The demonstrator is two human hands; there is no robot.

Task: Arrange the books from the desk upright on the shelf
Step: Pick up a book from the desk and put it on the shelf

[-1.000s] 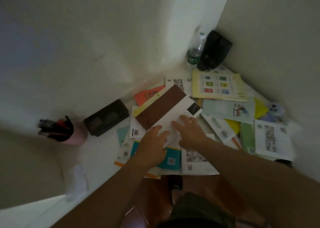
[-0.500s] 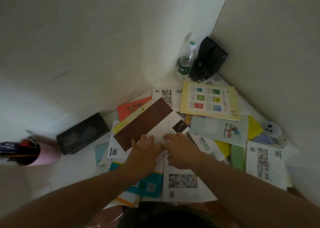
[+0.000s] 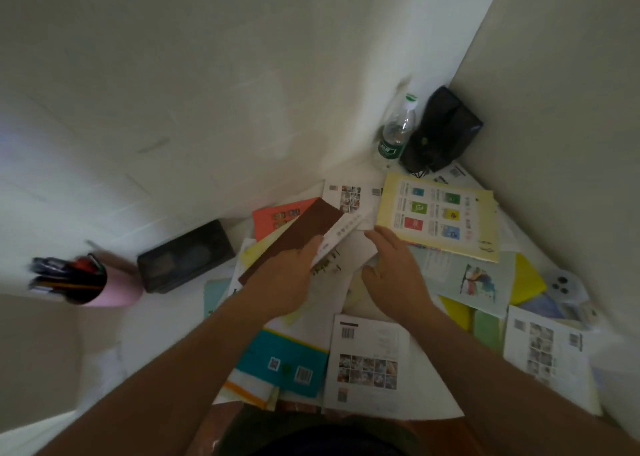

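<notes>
Thin books and booklets lie scattered flat over a white desk in a wall corner. My left hand grips a book with a brown and white cover and has tipped it up on its edge above the pile. Just to the right, my right hand hovers with fingers loosely spread over a white booklet, holding nothing. A yellow book with coloured squares lies behind it, an orange one to the left, and a teal one near the front edge. No shelf is in view.
A pink pen cup and a black case stand on the left of the desk. A water bottle and a black pouch fill the far corner. A small white toy sits by the right wall.
The brown and white book lay flat under both hands; now my left hand has lifted it onto its edge. My right hand has come off it and moved right.
</notes>
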